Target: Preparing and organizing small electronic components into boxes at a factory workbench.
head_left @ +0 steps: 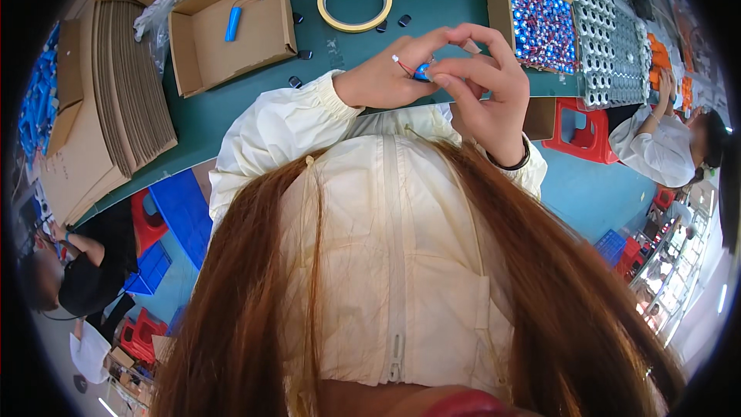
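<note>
Close in front of my chest, both hands meet around a small blue cylindrical battery (421, 72) with a red lead and a white connector. My left hand (390, 76) is wrapped round the battery's body and hides most of it. The thumb and fingertips of my right hand (494, 85) are pinched at the battery's exposed end. Whether something small sits between those fingertips is hidden. A second blue battery (232, 25) with thin leads lies in the shallow open cardboard box (220, 62) to the left.
A yellow tape roll (323, 9) and several small black pieces (306, 54) lie on the green table (455, 0). Right stand a carton of blue batteries (500, 27) and pale holed trays (594, 38). Left is a cardboard stack (131, 85). Co-workers (656, 147) sit on both sides.
</note>
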A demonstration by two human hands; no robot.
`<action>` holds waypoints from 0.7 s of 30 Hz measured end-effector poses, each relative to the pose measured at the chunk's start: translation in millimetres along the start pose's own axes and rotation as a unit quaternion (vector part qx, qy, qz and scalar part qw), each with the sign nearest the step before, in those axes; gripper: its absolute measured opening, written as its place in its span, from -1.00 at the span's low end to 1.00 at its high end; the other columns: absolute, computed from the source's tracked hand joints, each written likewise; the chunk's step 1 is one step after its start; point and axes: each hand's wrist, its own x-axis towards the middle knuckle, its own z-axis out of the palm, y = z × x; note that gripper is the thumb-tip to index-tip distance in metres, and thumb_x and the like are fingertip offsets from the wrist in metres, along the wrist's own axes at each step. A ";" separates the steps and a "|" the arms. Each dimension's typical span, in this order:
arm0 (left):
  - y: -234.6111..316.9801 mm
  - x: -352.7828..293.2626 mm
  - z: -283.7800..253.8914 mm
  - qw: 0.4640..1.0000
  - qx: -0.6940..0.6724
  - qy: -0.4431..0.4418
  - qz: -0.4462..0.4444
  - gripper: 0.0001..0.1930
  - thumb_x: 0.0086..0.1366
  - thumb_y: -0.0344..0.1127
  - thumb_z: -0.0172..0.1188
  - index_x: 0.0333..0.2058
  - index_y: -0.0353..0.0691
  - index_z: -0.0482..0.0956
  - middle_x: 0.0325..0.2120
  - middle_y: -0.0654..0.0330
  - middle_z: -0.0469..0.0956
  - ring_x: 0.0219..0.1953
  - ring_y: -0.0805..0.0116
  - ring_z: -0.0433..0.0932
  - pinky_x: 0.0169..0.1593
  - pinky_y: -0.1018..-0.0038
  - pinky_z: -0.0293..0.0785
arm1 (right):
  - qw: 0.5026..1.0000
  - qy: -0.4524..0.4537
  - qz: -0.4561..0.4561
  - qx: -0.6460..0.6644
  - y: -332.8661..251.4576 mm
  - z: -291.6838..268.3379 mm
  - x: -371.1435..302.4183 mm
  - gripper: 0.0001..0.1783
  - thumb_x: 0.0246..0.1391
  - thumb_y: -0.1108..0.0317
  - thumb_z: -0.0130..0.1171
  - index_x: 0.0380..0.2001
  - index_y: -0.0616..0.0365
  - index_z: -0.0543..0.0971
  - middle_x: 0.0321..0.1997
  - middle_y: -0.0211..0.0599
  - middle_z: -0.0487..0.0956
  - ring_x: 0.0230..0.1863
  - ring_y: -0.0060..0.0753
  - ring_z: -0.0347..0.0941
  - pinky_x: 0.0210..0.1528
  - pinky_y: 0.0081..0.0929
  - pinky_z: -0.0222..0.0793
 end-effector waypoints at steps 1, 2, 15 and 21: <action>0.9 0.1 -0.8 1.000 0.017 -0.004 -0.004 -0.50 0.03 -0.65 0.06 -0.01 -0.25 0.22 -0.16 0.10 0.44 -0.18 0.25 0.52 -0.16 0.48 0.43 | 0.999 0.022 -0.020 -0.023 0.4 1.7 -0.7 -0.84 -0.27 0.57 0.25 -0.50 0.12 0.62 -0.17 -0.29 0.43 -0.67 -0.72 0.17 -0.64 -0.73 0.10; 1.8 0.2 -1.5 0.999 0.034 -0.007 -0.009 -0.51 0.03 -0.65 0.05 -0.01 -0.26 0.22 -0.17 0.09 0.45 -0.18 0.26 0.52 -0.17 0.49 0.42 | 0.999 0.021 -0.020 -0.022 0.0 2.6 -1.1 -0.84 -0.27 0.57 0.25 -0.50 0.12 0.62 -0.17 -0.29 0.43 -0.67 -0.72 0.17 -0.64 -0.73 0.10; 0.3 -0.2 -3.6 0.992 0.122 -0.013 -0.028 -0.48 0.01 -0.64 0.02 0.00 -0.24 0.17 -0.39 0.04 0.50 -0.37 0.15 0.54 -0.38 0.46 0.38 | 0.993 0.068 0.027 -0.093 -4.0 3.9 -4.7 -0.79 -0.38 0.53 0.32 -0.52 0.06 0.65 -0.23 -0.40 0.44 -0.71 -0.83 0.08 -0.69 -0.78 -0.12; -5.3 -3.4 -2.3 0.986 0.147 -0.031 -0.072 -0.37 -0.03 -0.63 0.02 0.06 -0.19 0.06 -0.41 0.01 0.48 -0.41 0.05 0.52 -0.44 0.41 0.35 | 0.994 0.062 0.052 -0.076 -1.4 -0.5 -1.9 -0.69 -0.43 0.52 0.37 -0.44 0.04 0.65 -0.27 -0.44 0.42 -0.70 -0.82 0.05 -0.69 -0.76 -0.15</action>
